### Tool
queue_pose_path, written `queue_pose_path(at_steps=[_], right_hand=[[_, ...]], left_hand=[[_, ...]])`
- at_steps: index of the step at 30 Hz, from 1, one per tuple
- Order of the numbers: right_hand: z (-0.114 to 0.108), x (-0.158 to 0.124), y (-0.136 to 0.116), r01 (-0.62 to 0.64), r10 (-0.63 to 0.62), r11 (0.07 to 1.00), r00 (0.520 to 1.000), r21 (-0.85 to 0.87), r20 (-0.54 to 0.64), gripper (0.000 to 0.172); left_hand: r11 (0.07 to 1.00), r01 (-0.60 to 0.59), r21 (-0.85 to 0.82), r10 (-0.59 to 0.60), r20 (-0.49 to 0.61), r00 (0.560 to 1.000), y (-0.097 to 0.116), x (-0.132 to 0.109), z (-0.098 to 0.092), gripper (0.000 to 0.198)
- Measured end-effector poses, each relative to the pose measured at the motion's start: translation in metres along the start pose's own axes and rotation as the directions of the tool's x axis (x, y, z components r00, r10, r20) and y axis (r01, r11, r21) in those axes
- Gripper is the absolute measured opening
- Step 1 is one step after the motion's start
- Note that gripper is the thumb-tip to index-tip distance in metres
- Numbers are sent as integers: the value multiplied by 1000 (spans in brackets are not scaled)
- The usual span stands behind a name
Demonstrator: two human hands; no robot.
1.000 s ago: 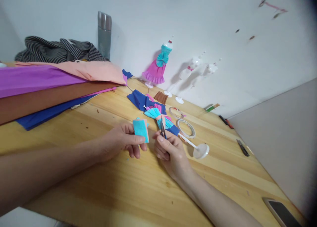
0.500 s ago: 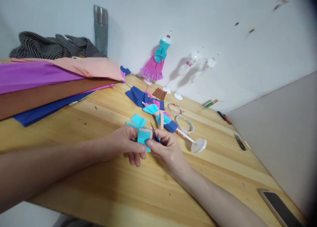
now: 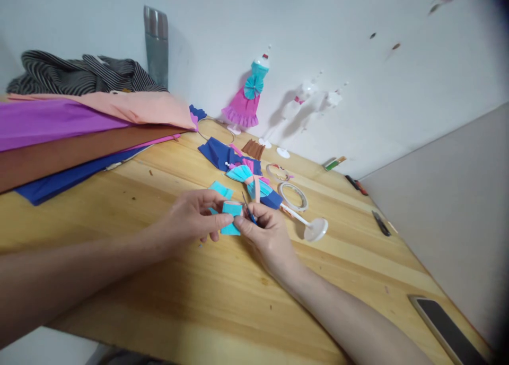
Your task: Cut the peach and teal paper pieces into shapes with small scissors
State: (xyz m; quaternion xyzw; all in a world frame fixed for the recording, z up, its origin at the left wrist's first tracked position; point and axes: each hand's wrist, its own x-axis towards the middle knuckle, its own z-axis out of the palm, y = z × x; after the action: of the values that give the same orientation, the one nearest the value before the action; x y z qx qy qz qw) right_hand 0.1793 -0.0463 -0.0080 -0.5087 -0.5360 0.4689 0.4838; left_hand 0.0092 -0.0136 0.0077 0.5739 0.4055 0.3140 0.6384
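Note:
Between my hands is a small folded piece of turquoise paper [image 3: 231,226] with a peach edge at its top. My left hand [image 3: 201,216] pinches its left side. On its right side, the thumb of my right hand [image 3: 264,229] presses the paper, while small scissors [image 3: 249,211] rest in the same hand, blades pointing up. More turquoise scraps [image 3: 221,190] lie just behind my left fingers. Beyond my hands a small mannequin on a white stand [image 3: 316,229] lies on its side, dressed in dark blue paper with a turquoise bow [image 3: 240,175].
Rolls of tape [image 3: 293,196] lie behind the mannequin. Large coloured paper sheets [image 3: 79,142] cover the table's left. A dressed mannequin [image 3: 248,97] and two white ones [image 3: 306,92] stand by the wall, with a grey bottle [image 3: 156,52]. A phone [image 3: 447,330] and a cutter [image 3: 380,223] lie right.
My left fingers have shifted their hold on the turquoise paper, and it now sits more upright. The whole view has moved slightly, so everything appears a little further left.

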Motion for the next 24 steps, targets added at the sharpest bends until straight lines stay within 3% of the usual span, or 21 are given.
queue_pose_path(at_steps=[7,16,24], right_hand=[[-2,-1,1,-151,112,949,982,276,152,36],[1,0,-5,-187,76,883,962,430,262,38],[-1,-1,1,-129,72,914,984,384,160,36]], left_hand=[[973,122,-194,-85,186,979,-6,7,-8,39],[912,237,-336,-119,336,934,-9,11,-12,41],[914,211,-346,-94,324,941,-12,12,-13,39]])
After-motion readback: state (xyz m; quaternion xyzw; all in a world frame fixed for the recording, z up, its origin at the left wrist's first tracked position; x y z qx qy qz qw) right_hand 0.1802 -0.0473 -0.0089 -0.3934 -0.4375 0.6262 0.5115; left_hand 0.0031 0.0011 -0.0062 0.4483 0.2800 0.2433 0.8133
